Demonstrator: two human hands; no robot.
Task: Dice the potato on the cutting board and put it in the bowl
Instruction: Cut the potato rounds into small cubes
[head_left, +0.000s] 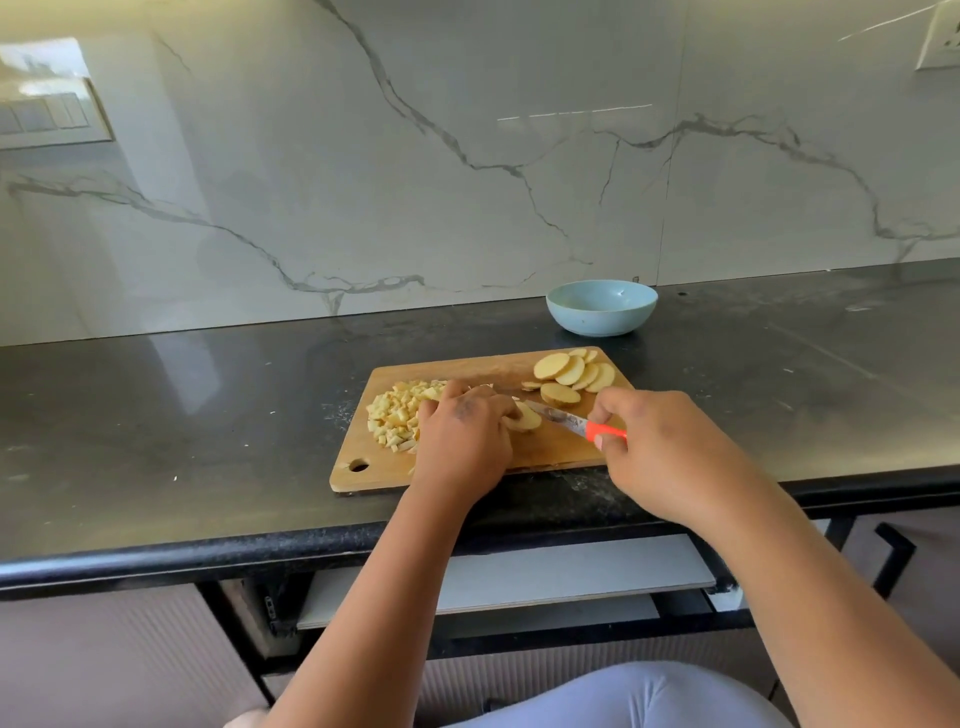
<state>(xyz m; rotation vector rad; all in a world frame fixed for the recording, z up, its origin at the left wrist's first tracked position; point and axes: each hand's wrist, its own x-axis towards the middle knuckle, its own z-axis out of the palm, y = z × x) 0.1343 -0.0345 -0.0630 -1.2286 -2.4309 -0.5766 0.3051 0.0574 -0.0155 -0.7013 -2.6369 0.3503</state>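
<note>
**Slices under your hands, bowl waiting behind**

The black countertop (156, 415) fills the middle band of the frame, with the marble-look wall (467, 156) above it. Just right of centre lies the wooden cutting board (550, 452), its hanging hole at the lower left corner.

Your left hand (462, 441) sits at the board's centre, fingers curled down onto a potato slice (527, 418). Your right hand (660, 447), at the board's right edge, grips the orange handle of the knife (576, 423); the blade points left toward that slice.

A pile of diced potato (395, 415) covers the board's left part, partly hidden by your left hand. Round potato slices (571, 371) overlap at the upper right corner.

The light blue bowl (601, 306) stands above the board, near the wall, apart from it.
</note>
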